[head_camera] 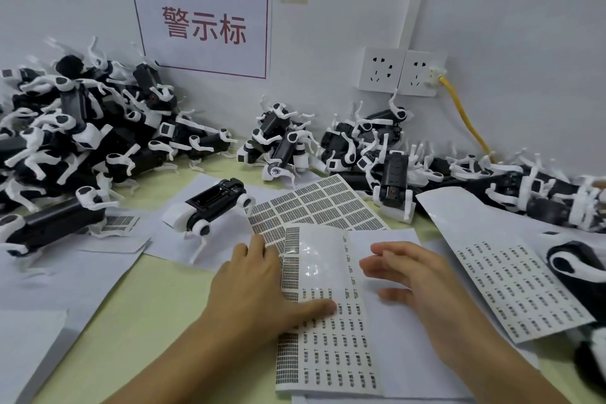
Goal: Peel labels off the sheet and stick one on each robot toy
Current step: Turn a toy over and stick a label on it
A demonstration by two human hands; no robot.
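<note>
Label sheet point(328, 331): thin glossy backing paper carrying rows of small printed stickers, lying flat on the pale green bench point(157, 302) directly before the person; judged light, limp and slippery, prone to curl, with a bare shiny patch where labels are already gone. Best taken at a sticker's corner with a fingernail while the backing is pinned. Left hand point(259, 292): fingers straight and spread, thumb pressed flat on the sheet, gripping nothing. Right hand point(406, 275): fingers loosely extended just over the sheet's white right portion, holding nothing. Robot toy point(213, 203): rigid black-and-white plastic quadruped, on its back on paper beyond the sheet; thin legs look fragile, so hold by the body. Further toys heaped point(65, 128) against the wall; second label sheet point(328, 203) behind.
</note>
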